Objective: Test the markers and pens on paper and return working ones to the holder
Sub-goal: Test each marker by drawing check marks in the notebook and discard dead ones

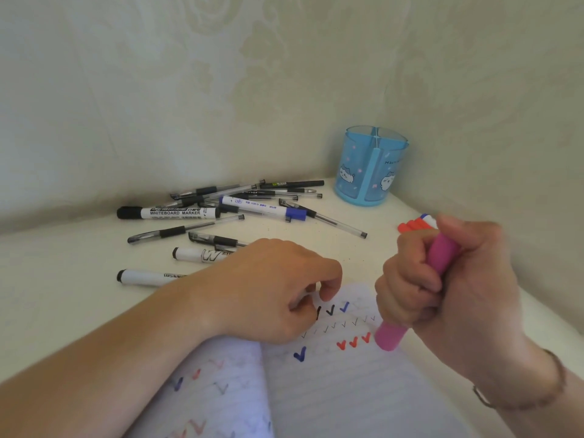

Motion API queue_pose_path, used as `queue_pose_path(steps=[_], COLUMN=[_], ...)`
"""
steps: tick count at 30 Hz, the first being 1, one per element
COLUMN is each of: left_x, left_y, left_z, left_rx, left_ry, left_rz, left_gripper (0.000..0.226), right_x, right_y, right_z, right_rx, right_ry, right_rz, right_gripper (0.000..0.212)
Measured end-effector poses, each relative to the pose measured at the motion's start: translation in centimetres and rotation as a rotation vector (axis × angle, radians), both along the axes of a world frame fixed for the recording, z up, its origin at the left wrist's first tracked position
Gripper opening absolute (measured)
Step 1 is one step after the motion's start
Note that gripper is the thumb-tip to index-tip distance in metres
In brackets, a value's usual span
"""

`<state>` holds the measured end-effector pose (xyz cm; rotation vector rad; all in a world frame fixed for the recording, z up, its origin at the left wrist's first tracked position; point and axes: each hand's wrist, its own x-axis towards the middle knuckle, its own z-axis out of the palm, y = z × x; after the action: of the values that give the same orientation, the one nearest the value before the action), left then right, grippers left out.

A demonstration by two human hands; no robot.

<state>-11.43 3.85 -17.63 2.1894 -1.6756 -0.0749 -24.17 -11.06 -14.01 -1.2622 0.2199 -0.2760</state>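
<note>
Over the paper (347, 384), right hand (448, 279) fisted round a pink marker (390, 338), end down beside 3 red ticks, probably to test it. Left hand (271, 289) loosely curled, holding nothing, pinning the page. Beyond, loose pens (240, 200); holder (371, 165) in the corner.

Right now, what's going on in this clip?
A person is testing pens on lined paper covered in tick marks. The right hand grips a pink marker, lower end at the page; the left hand rests on the paper. The blue holder looks empty; other pens lie loose on the table.
</note>
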Motion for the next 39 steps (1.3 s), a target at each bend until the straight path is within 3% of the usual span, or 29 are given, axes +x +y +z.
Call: queue_pose_path(steps=[12, 16, 18, 22, 25, 27, 29, 31, 33, 34, 36, 39], left_x=[-0.5, -0.6, -0.6, -0.3, -0.5, -0.6, -0.6, -0.5, -0.6, -0.6, -0.7, -0.7], left_y=[0.0, -0.1, -0.3, -0.6, -0.5, -0.5, -0.6, -0.6, -0.7, -0.7, -0.7, -0.5], left_z=[0.3, 0.1, 0.0, -0.1, 0.2, 0.3, 0.2, 0.4, 0.7, 0.9, 1.1, 0.8], left_rx=[0.006, -0.046, -0.075, -0.107, -0.145, -0.185, -0.239, -0.344, -0.414, -0.442, -0.503, -0.631], left_ry=[-0.057, -0.079, -0.085, -0.118, 0.005, 0.115, 0.197, 0.255, 0.216, 0.182, 0.159, 0.250], left_rz=[-0.045, -0.069, -0.097, -0.103, -0.160, -0.150, -0.089, -0.025, 0.010, 0.008, -0.016, 0.022], left_gripper=[0.023, 0.016, 0.026, 0.046, 0.040, 0.033, 0.030, 0.027, 0.021, 0.019, 0.025, 0.058], right_x=[-0.1, -0.1, -0.3, -1.0, -0.9, -0.4, -0.1, -0.2, -0.4, -0.5, -0.8, -1.1], right_y=[0.1, 0.2, 0.2, -0.2, 0.0, -0.1, -1.3, -3.3, -4.8, -5.2, -5.5, -5.4], right_z=[0.1, 0.2, 0.1, -0.1, -0.9, -1.7, -2.3, -2.2, -2.0, -1.9, -1.7, -1.3], right_rx=[-0.014, -0.003, 0.026, 0.199, 0.442, 0.485, 0.289, -0.204, -0.727, -0.871, -0.977, -1.109], right_ry=[0.027, 0.034, 0.019, -0.183, -0.512, -0.569, -0.470, -0.363, -0.222, -0.158, -0.135, -0.266], right_rz=[-0.014, -0.030, -0.036, 0.031, 0.136, 0.107, -0.064, -0.204, -0.172, -0.112, -0.009, 0.035], right_gripper=[0.044, 0.036, 0.042, 0.042, 0.036, 0.030, 0.029, 0.032, 0.036, 0.037, 0.035, 0.030])
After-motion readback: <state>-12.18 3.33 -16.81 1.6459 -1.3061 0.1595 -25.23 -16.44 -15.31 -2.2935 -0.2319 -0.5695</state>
